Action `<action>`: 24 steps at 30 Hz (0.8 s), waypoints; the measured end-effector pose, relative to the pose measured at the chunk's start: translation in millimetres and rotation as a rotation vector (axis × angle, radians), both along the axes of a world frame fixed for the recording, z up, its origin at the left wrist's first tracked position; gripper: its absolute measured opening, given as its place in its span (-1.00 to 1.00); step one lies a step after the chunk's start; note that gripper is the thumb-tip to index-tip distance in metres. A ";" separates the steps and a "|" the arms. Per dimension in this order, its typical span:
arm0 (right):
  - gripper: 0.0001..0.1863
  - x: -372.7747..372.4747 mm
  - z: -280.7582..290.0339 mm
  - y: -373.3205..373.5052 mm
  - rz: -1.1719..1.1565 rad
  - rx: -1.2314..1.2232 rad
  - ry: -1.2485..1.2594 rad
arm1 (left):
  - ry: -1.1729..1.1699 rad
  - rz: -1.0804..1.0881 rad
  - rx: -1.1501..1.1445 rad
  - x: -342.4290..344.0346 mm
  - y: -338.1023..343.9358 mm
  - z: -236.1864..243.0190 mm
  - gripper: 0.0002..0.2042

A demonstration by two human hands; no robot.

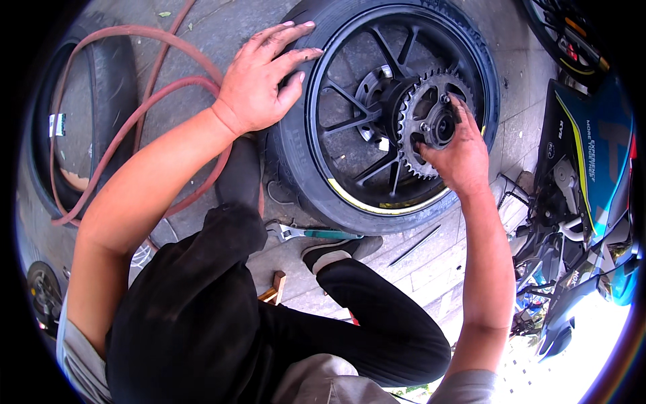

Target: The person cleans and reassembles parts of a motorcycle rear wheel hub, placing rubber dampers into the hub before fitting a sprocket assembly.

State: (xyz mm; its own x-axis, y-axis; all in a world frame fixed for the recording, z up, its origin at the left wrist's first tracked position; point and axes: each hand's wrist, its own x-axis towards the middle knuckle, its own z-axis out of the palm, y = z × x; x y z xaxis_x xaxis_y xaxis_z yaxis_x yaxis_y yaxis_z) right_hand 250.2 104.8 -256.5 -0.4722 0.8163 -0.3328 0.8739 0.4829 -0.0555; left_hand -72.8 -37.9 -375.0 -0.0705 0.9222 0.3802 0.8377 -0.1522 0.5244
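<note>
A black motorcycle wheel rim (321, 135) with spokes lies on the ground in front of me, a tyre (286, 151) fitted around it. At its hub sits a toothed sprocket (408, 121) with a round bearing centre (443, 126). My right hand (461, 161) grips the sprocket, thumb on the near left part and fingers over the right side; some fingertips are hidden in its openings. With fingers spread, my left hand (256, 87) rests at the tyre's upper left sidewall, fingertips towards the rim.
A red hose (145, 111) loops across a loose tyre (114, 101) at the left. An adjustable wrench (286, 232) and a thin dark rod (415, 245) lie near my shoe (363, 248). A blue and black motorcycle (585, 168) stands close on the right.
</note>
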 end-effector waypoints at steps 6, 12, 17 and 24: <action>0.14 8.6 -3.8 11.1 0.081 -0.025 0.059 | 0.029 -0.019 0.008 -1.5 1.0 2.2 -0.58; 0.07 -4.8 1.6 -9.1 0.009 0.054 -0.004 | 0.005 -0.051 -0.043 -3.9 -1.8 3.9 -0.54; 0.05 -1.7 54.8 -11.6 0.085 0.132 0.066 | 0.033 -0.060 -0.023 -7.8 2.4 6.1 -0.53; -0.03 66.6 81.7 -31.2 -0.660 -0.421 0.551 | 0.008 -0.034 -0.062 0.3 0.9 13.0 -0.54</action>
